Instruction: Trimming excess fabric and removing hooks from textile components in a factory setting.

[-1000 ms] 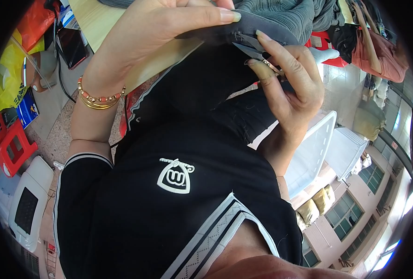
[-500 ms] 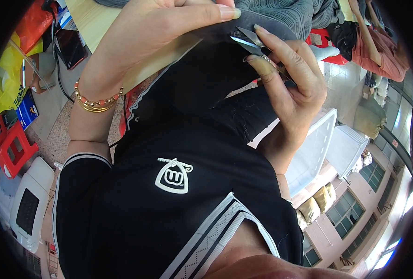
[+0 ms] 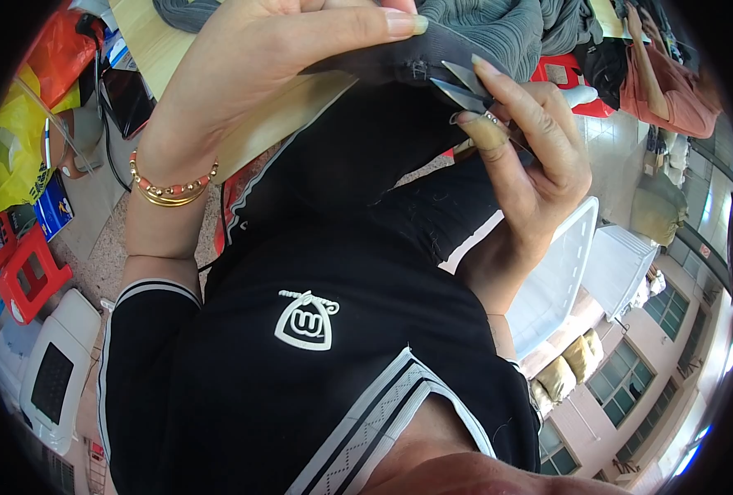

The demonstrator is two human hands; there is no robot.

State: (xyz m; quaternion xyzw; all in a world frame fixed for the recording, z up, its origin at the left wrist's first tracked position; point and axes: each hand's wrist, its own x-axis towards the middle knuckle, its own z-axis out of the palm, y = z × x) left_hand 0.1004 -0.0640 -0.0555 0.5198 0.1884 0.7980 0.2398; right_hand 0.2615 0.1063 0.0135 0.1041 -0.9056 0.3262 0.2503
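A grey ribbed knit garment (image 3: 486,29) lies bunched at the top of the view, and my left hand (image 3: 288,45) pinches its smooth dark grey band between thumb and fingers. On that band is a small patch of stitching with loose thread ends (image 3: 417,68). My right hand (image 3: 540,144) grips a pair of thread snips (image 3: 463,89), index finger and thumb on either side of the blades. The blades are parted, and their tips point left, close to the stitched patch. The handle end is hidden in my right palm.
A pale wooden table (image 3: 140,37) is at upper left, beside a dark phone (image 3: 127,101) and a yellow bag (image 3: 4,153). Red stools (image 3: 32,276) and a white machine (image 3: 60,363) stand at left. A translucent bin (image 3: 552,276) is at right; another person (image 3: 671,91) sits farther off.
My right hand and the snips have shifted a little right and down, away from the band. The stitched patch now shows beside the tips. My left hand keeps its hold.
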